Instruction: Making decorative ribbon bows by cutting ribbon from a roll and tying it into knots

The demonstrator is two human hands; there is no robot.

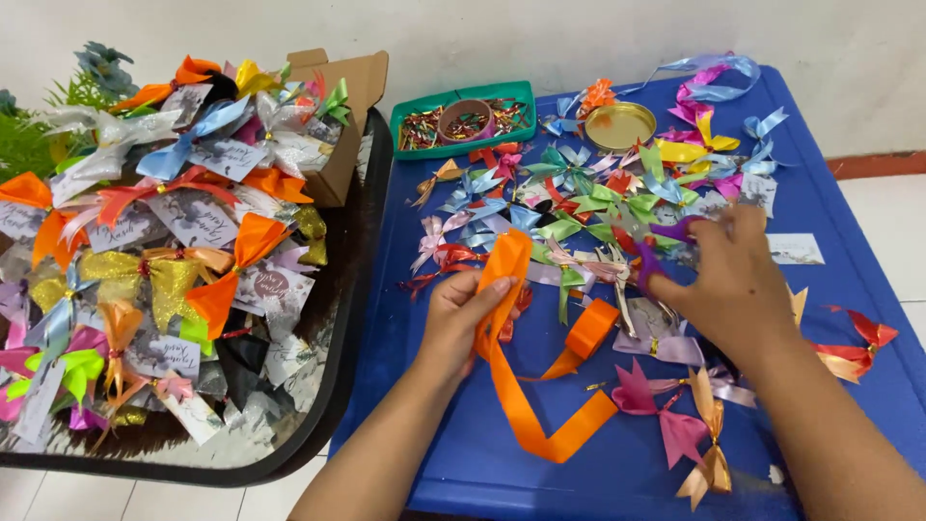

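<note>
My left hand point(461, 314) grips an orange ribbon point(540, 386) that loops down across the blue table point(463, 453). My right hand point(735, 280) pinches a purple bow point(666, 246) at the edge of the bow pile point(579, 207); green tray point(461, 121) beyond

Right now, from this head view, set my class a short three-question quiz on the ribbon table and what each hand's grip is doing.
1. True or false: the left hand holds the orange ribbon.
2. Which colour is the table? A red, B blue, C white.
3. What does the right hand reach into?

Key
1. True; its grip pinches a folded loop.
2. B.
3. The pile of small ribbon bows, in front of the green tray.
</note>
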